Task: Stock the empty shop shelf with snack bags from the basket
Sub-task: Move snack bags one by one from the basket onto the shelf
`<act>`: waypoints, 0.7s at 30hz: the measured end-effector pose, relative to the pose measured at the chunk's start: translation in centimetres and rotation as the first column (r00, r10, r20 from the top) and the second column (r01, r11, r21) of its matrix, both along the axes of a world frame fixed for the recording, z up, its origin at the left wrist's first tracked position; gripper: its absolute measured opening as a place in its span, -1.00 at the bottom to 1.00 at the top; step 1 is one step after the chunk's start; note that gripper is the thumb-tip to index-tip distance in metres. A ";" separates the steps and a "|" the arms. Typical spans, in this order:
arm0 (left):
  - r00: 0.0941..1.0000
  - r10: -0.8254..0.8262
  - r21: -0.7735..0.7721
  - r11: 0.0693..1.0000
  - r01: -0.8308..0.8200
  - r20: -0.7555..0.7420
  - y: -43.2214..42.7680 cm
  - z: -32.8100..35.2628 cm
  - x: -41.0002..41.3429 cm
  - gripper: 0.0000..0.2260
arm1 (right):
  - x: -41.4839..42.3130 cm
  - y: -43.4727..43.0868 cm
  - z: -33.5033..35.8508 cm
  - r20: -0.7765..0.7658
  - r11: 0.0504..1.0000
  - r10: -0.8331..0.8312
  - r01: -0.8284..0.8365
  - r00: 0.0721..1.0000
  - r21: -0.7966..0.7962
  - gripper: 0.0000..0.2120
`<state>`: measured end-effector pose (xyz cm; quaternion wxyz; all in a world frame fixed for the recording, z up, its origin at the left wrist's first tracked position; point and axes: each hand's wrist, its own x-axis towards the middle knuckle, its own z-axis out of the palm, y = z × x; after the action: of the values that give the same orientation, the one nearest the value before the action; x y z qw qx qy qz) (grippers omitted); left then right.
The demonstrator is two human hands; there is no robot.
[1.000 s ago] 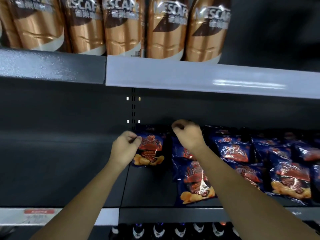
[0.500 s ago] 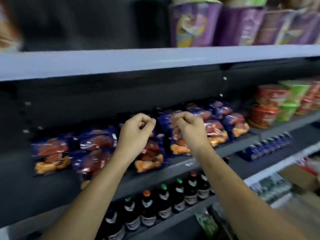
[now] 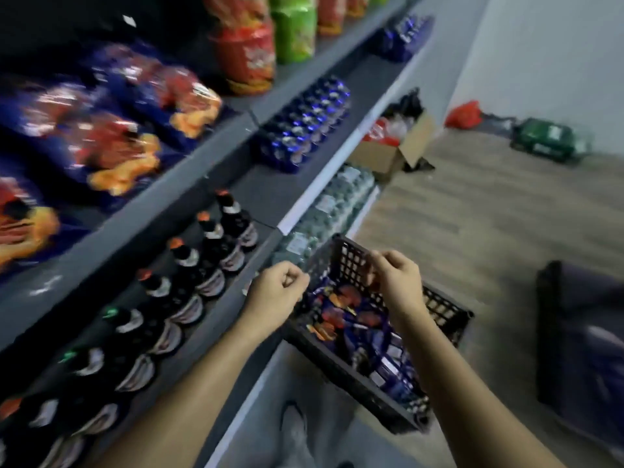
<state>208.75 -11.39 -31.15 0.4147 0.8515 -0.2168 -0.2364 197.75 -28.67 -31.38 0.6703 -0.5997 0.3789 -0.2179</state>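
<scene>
A black plastic basket (image 3: 445, 309) stands on the floor beside the shelving, holding several blue and orange snack bags (image 3: 351, 309). My left hand (image 3: 275, 293) hovers over the basket's left rim, fingers curled with nothing in them. My right hand (image 3: 395, 282) is above the basket's far side, also loosely closed and empty. Blue snack bags (image 3: 111, 126) lie in rows on the grey shelf (image 3: 162, 204) at the upper left. The view is blurred by motion.
Dark bottles (image 3: 189, 265) line the shelf below the bags, blue cans (image 3: 304, 130) sit further along. Red and green bags (image 3: 256, 45) stand at the top. A cardboard box (image 3: 395, 150), a green crate (image 3: 543, 140) and a dark bin (image 3: 580, 332) are on the wooden floor.
The view has swung from the shelf down and right to the basket. Both hands left the bags on the shelf and came down over the basket, empty.
</scene>
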 end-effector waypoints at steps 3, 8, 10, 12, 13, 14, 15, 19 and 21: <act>0.986 -0.078 0.104 0.990 0.094 -0.146 -3.9 -5.6 -0.4 -0.82 | -3.0 -2.9 -6.2 -0.136 0.981 -0.145 0.160 0.980 0.112 -0.81; 0.912 -0.203 0.255 0.918 0.304 -0.357 -9.6 -15.5 -0.4 -0.84 | -6.6 -5.4 -15.1 -0.350 0.906 -0.275 0.363 0.896 0.218 -0.82; 0.867 -0.273 0.296 0.861 0.414 -0.417 -11.7 -19.1 -0.8 -0.84 | -7.6 -5.7 -18.5 -0.412 0.859 -0.300 0.432 0.860 0.276 -0.81; 0.805 -0.331 0.318 0.793 0.520 -0.492 -13.6 -22.4 -1.7 -0.79 | -8.4 -5.8 -21.7 -0.462 0.811 -0.329 0.497 0.824 0.309 -0.82; 0.769 -0.363 0.327 0.749 0.577 -0.526 -14.5 -24.0 -2.4 -0.75 | -8.8 -5.8 -23.1 -0.487 0.790 -0.344 0.528 0.803 0.313 -0.83; 0.735 -0.394 0.336 0.702 0.628 -0.551 -15.2 -25.7 -3.2 -0.69 | -9.1 -5.7 -24.4 -0.513 0.768 -0.356 0.557 0.781 0.316 -0.85; 0.706 -0.418 0.347 0.657 0.669 -0.572 -15.7 -27.3 -4.1 -0.63 | -9.4 -5.6 -25.5 -0.531 0.744 -0.369 0.585 0.763 0.324 -0.87; 0.665 -0.465 0.393 0.555 0.733 -0.584 -16.6 -32.5 -6.8 -0.42 | -10.3 -5.1 -28.5 -0.567 0.651 -0.407 0.663 0.716 0.370 -0.85; 0.699 -0.466 0.421 0.569 0.706 -0.543 -16.8 -34.2 -7.3 -0.37 | -10.6 -4.9 -29.8 -0.588 0.635 -0.398 0.674 0.704 0.377 -0.85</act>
<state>201.43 -28.14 -65.37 0.0499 0.7502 -0.3225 -0.5751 187.13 -33.54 -61.13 0.6093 -0.2590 0.7354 -0.1443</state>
